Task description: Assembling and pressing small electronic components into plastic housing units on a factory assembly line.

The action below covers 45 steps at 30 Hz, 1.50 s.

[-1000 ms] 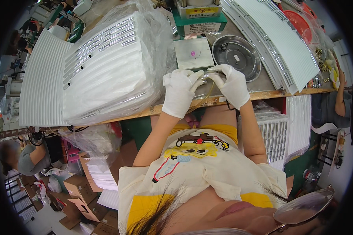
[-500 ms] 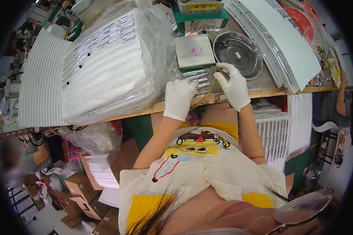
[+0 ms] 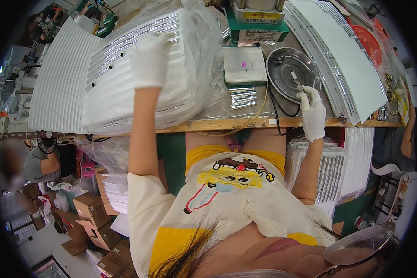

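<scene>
My left hand [image 3: 150,60], in a white glove, reaches out and rests on top of a stack of white slatted plastic panels [image 3: 125,92] wrapped in clear plastic. My right hand [image 3: 312,109], also gloved, pinches a small metal piece at the edge of a round metal dish [image 3: 282,65]. Several short shiny metal strips [image 3: 242,97] lie side by side on the bench between the hands, below a square grey metal block [image 3: 244,65].
A wooden bench edge [image 3: 227,124] runs across. More white slatted panels lean at the right [image 3: 343,60] and far left [image 3: 55,88]. A green press base [image 3: 257,25] stands behind the block. Cardboard boxes [image 3: 90,215] sit on the floor; another person's arm [image 3: 407,139] is at right.
Both hands were together at the bench edge over the metal strips. My left hand has swung up-left onto the wrapped panels; my right hand has moved right to the dish.
</scene>
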Available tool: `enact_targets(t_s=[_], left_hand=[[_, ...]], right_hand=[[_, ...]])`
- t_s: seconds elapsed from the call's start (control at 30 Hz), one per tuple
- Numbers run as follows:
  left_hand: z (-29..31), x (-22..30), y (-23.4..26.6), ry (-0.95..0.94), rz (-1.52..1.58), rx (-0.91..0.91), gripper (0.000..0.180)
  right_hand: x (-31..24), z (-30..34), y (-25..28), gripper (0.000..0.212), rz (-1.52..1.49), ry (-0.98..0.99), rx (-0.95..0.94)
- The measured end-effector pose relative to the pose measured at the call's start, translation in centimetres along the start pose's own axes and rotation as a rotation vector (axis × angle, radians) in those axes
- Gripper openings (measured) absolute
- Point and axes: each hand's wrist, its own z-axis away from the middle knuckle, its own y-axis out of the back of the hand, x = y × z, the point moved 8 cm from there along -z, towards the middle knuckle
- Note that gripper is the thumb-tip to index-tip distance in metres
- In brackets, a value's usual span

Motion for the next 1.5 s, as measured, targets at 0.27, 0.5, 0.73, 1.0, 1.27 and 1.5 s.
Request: enact_targets(t_s=[0.27, 0.5, 0.73, 1.0, 1.27, 1.5], left_hand=[[-0.7, -5.5, -5.3, -0.107, 0.039, -0.169, 0.013], [0.3, -5.7, -4.3, 0.014, 0.044, -0.215, 0.017], [2.3, 1.0, 2.6, 0.214, 0.435, -0.059, 0.016], [6.9, 7.4, 6.1, 0.335, 0.85, -0.107, 0.02], [9.7, 10.4, 0.1, 0.639, 1.397, -0.39, 0.029], [9.6, 13.7, -3.0, 0.342, 1.051, -0.427, 0.024]], right_hand=[[1.1, -2.8, 4.9, 0.022, 0.079, 0.084, 0.215], [1.8, -8.0, 1.1, 0.023, 0.464, 0.208, 0.07], [0.8, -11.6, -2.7, 0.025, 0.521, 0.293, -0.015], [-1.4, -13.1, -5.1, 0.025, 0.776, 0.301, -0.177], [-1.4, -13.2, -4.9, 0.021, 0.886, 0.331, -0.206], [-3.6, -10.0, -1.8, 0.016, 0.686, 0.455, -0.04]])
